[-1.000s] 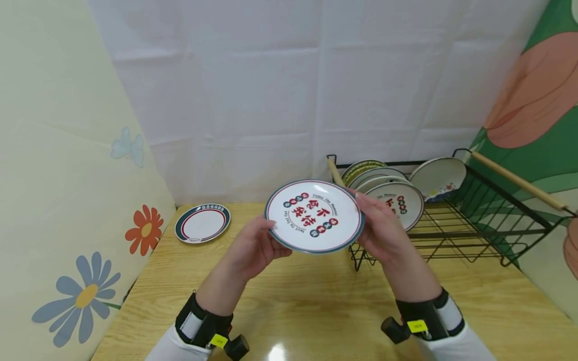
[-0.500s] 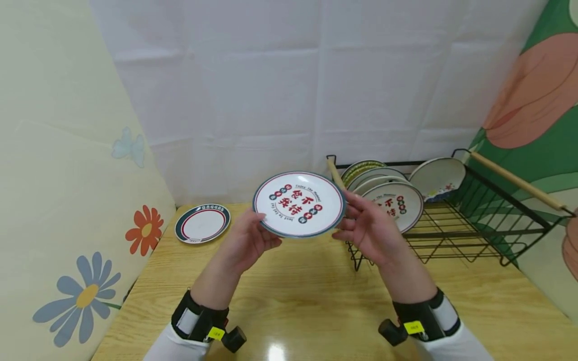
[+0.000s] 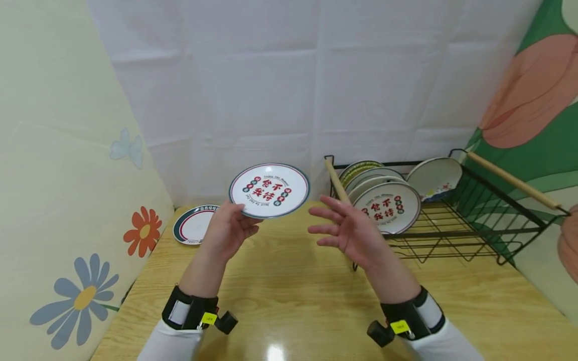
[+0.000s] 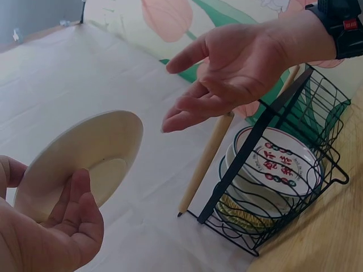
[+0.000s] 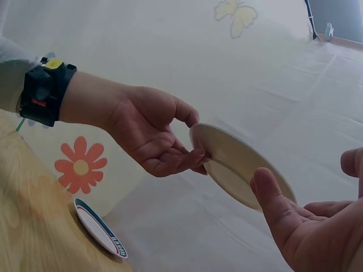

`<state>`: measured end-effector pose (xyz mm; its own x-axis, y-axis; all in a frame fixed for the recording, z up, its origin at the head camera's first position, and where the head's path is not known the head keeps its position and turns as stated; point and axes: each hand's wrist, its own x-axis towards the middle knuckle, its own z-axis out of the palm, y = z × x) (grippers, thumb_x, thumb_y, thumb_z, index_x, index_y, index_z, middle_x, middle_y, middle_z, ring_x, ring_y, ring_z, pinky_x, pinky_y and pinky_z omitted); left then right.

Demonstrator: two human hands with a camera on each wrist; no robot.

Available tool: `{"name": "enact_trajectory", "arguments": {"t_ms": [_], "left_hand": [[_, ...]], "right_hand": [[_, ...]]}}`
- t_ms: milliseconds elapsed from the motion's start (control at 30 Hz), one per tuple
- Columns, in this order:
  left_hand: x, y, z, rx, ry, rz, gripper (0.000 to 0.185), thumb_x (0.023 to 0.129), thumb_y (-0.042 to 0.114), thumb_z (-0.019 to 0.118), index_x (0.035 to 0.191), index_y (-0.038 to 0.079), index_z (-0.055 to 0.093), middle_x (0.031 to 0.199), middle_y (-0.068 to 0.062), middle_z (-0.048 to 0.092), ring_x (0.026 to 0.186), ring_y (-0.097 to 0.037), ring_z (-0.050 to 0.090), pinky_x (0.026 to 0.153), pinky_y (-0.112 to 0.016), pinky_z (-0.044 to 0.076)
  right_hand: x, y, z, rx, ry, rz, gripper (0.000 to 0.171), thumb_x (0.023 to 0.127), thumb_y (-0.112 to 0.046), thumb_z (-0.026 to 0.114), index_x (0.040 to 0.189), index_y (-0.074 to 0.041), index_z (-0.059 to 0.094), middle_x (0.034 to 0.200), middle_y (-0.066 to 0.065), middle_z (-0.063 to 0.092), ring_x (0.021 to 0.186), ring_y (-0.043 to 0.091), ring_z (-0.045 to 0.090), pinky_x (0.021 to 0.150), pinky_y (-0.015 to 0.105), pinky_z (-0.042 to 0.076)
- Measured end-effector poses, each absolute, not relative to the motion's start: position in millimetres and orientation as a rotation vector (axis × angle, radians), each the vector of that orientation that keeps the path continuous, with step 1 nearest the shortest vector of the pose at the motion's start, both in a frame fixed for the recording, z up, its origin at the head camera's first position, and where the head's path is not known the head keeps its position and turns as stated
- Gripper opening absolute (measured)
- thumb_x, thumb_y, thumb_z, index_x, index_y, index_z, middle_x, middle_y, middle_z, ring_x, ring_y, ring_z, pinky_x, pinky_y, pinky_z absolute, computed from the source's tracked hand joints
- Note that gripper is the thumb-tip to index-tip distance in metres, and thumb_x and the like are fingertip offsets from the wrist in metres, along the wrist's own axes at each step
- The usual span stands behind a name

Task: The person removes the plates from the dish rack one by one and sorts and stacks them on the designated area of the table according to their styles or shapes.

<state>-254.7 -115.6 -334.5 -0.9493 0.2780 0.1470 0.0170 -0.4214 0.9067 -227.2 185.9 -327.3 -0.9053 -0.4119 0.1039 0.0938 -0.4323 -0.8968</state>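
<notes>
My left hand (image 3: 231,224) holds a white plate (image 3: 269,190) with red characters and a dark rim, pinching its near-left edge, thumb on top and fingers beneath. The plate is lifted above the wooden table (image 3: 289,296), tilted toward me. In the left wrist view its plain underside (image 4: 85,161) rests on my fingers (image 4: 71,218). My right hand (image 3: 345,231) hovers to the right of the plate with fingers spread, touching nothing. The right wrist view shows the left hand (image 5: 153,136) gripping the plate (image 5: 238,170), with my right palm (image 5: 309,232) below it and apart.
A black wire dish rack (image 3: 474,220) with wooden handles stands at the right and holds several upright plates (image 3: 386,206). A second plate with a green and red rim (image 3: 191,225) lies flat at the table's far left. Cloth backdrops close in three sides.
My right hand has let go of the plate and opened. The left hand alone has carried the plate to the left and away from me.
</notes>
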Motion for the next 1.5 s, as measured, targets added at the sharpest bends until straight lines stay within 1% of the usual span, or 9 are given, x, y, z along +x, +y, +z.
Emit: {"name": "enact_trajectory", "arguments": {"t_ms": [100, 367, 500, 667, 767, 967, 1133, 1300, 1500], "left_hand": [[-261, -124, -337, 0.372, 1.626, 2.526, 0.045, 0.107, 0.014, 0.038, 0.151, 0.007, 0.037, 0.091, 0.006, 0.080, 0.084, -0.011, 0.074, 0.075, -0.027, 0.056], [-274, -142, -341, 0.144, 1.765, 2.549, 0.045, 0.109, 0.020, 0.042, 0.154, 0.012, 0.040, 0.097, 0.007, 0.078, 0.089, -0.012, 0.074, 0.077, -0.026, 0.055], [-280, -151, -342, 0.021, 1.768, 2.553, 0.046, 0.109, 0.022, 0.044, 0.155, 0.016, 0.039, 0.098, 0.007, 0.077, 0.092, -0.012, 0.072, 0.079, -0.025, 0.055], [-290, -164, -349, -0.117, 1.701, 2.580, 0.046, 0.109, 0.021, 0.044, 0.155, 0.017, 0.037, 0.096, 0.006, 0.075, 0.091, -0.013, 0.069, 0.079, -0.024, 0.055], [-295, -174, -354, -0.194, 1.657, 2.611, 0.049, 0.110, 0.021, 0.044, 0.157, 0.020, 0.034, 0.103, 0.005, 0.071, 0.091, -0.012, 0.069, 0.080, -0.023, 0.057], [-303, -193, -366, -0.315, 1.536, 2.689, 0.054, 0.109, 0.018, 0.044, 0.160, 0.030, 0.033, 0.127, -0.001, 0.057, 0.098, -0.013, 0.070, 0.084, -0.026, 0.061], [-311, -208, -376, -0.414, 1.483, 2.700, 0.055, 0.110, 0.019, 0.043, 0.162, 0.031, 0.029, 0.132, -0.001, 0.054, 0.101, -0.013, 0.070, 0.086, -0.026, 0.061], [-319, -223, -389, -0.502, 1.412, 2.699, 0.058, 0.110, 0.020, 0.042, 0.163, 0.032, 0.024, 0.130, 0.000, 0.055, 0.107, -0.014, 0.067, 0.089, -0.027, 0.060], [-322, -241, -401, -0.575, 1.391, 2.682, 0.058, 0.110, 0.020, 0.041, 0.164, 0.028, 0.021, 0.105, 0.003, 0.067, 0.096, -0.012, 0.070, 0.086, -0.026, 0.060]], "right_hand": [[-229, 175, -330, -0.415, 1.479, -2.366, 0.050, 0.110, -0.040, 0.043, 0.152, -0.014, 0.039, 0.133, 0.007, 0.068, 0.098, 0.022, 0.077, 0.077, 0.033, 0.064], [-239, 148, -345, -0.403, 1.455, -2.327, 0.061, 0.111, -0.040, 0.041, 0.160, -0.009, 0.027, 0.133, 0.007, 0.065, 0.098, 0.021, 0.076, 0.077, 0.032, 0.063], [-247, 136, -356, -0.353, 1.453, -2.320, 0.060, 0.110, -0.040, 0.044, 0.160, -0.010, 0.029, 0.135, 0.010, 0.063, 0.098, 0.022, 0.076, 0.078, 0.032, 0.063], [-259, 120, -370, -0.263, 1.466, -2.312, 0.057, 0.110, -0.040, 0.044, 0.159, -0.012, 0.033, 0.147, 0.020, 0.054, 0.099, 0.023, 0.075, 0.079, 0.032, 0.063], [-267, 111, -380, -0.201, 1.474, -2.324, 0.055, 0.109, -0.039, 0.044, 0.158, -0.013, 0.036, 0.151, 0.023, 0.051, 0.101, 0.024, 0.075, 0.080, 0.033, 0.063], [-282, 92, -399, -0.076, 1.516, -2.342, 0.054, 0.108, -0.037, 0.046, 0.155, -0.009, 0.041, 0.148, 0.026, 0.054, 0.103, 0.028, 0.075, 0.081, 0.035, 0.063], [-287, 79, -410, -0.029, 1.531, -2.314, 0.056, 0.109, -0.035, 0.044, 0.156, -0.007, 0.039, 0.149, 0.028, 0.053, 0.096, 0.025, 0.076, 0.079, 0.034, 0.063], [-286, 73, -416, -0.022, 1.534, -2.266, 0.057, 0.109, -0.034, 0.043, 0.157, -0.005, 0.036, 0.154, 0.031, 0.046, 0.092, 0.022, 0.076, 0.077, 0.033, 0.063], [-286, 68, -425, -0.018, 1.540, -2.238, 0.059, 0.110, -0.033, 0.042, 0.159, -0.002, 0.032, 0.154, 0.032, 0.045, 0.091, 0.022, 0.076, 0.077, 0.034, 0.063]]}}
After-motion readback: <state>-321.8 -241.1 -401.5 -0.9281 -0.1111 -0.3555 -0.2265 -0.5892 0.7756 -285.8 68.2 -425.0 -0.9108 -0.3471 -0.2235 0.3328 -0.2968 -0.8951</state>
